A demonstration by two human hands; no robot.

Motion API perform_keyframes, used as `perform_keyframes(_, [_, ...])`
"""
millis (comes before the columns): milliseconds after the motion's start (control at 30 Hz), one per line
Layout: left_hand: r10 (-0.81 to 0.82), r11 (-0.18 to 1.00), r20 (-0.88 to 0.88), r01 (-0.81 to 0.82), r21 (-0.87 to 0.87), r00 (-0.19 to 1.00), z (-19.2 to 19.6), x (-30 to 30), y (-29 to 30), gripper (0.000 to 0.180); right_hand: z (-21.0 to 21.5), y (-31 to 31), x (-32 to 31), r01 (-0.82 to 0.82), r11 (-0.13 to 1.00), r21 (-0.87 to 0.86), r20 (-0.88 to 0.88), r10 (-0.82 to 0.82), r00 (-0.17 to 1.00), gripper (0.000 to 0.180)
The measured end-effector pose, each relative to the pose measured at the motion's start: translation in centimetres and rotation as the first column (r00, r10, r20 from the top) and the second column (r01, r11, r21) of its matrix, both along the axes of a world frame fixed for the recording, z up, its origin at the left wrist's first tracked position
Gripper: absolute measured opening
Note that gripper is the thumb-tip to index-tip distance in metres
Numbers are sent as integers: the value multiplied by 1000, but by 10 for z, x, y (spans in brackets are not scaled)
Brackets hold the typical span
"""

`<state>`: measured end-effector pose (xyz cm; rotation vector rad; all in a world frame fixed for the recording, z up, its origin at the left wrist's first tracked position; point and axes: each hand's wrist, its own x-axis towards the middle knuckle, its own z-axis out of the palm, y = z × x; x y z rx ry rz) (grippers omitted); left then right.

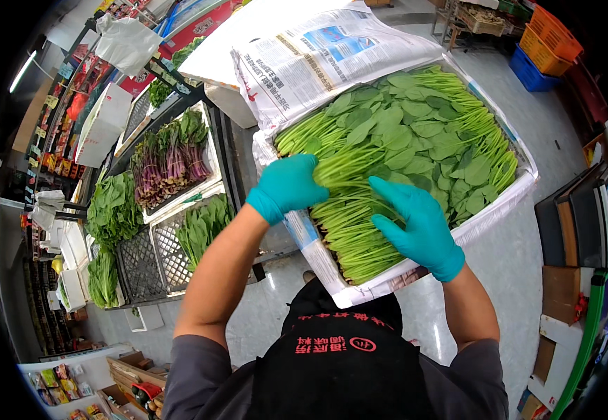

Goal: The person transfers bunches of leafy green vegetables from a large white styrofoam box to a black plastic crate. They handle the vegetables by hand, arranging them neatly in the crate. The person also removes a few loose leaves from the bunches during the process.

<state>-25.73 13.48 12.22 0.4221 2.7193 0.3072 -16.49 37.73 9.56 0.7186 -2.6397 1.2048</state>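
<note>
A white box lined with newspaper [473,220] is packed with spinach-like leafy greens [405,126], their stems toward the two sides and their leaves in the middle. My left hand [290,185], in a teal glove, closes on a clump of green stems at the box's left side. Across from it, my right hand [419,225], gloved alike, rests over the stems and leaves near the front edge. Its thumb and fingers are spread apart. The fingertips of the left hand are partly hidden among the stems.
Folded newspaper [332,52] hangs over the box's far side. To the left, a display rack holds bundles of purple-stemmed greens [171,157], loose leafy greens [115,210] and a black crate [139,266]. Orange crates [549,42] are stacked on a blue crate [534,72] at the far right.
</note>
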Motion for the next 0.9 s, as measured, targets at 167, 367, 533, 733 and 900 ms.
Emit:
perform_keyframes(167, [-17, 1000, 33, 17, 15, 999, 41, -16, 5, 55, -1, -35, 23, 324, 551, -769, 630, 568, 530, 48])
perform_keyframes(367, [-166, 986, -189, 161, -39, 968, 52, 26, 22, 68, -8, -91, 9, 632, -122, -765, 305, 796, 523, 61])
perform_keyframes(533, [-75, 914, -94, 106, 391, 993, 57, 55, 5, 67, -12, -87, -8, 748, -180, -639, 447, 704, 552, 41])
perform_keyframes(733, [297, 838, -145, -184, 514, 944, -15, -15, -56, 47, -21, -108, -18, 688, -174, -704, 434, 662, 611, 33])
perform_keyframes(900, [176, 964, -208, -127, 232, 962, -52, -72, -52, 40, -62, -151, -35, 735, -103, -671, 639, 422, 643, 29])
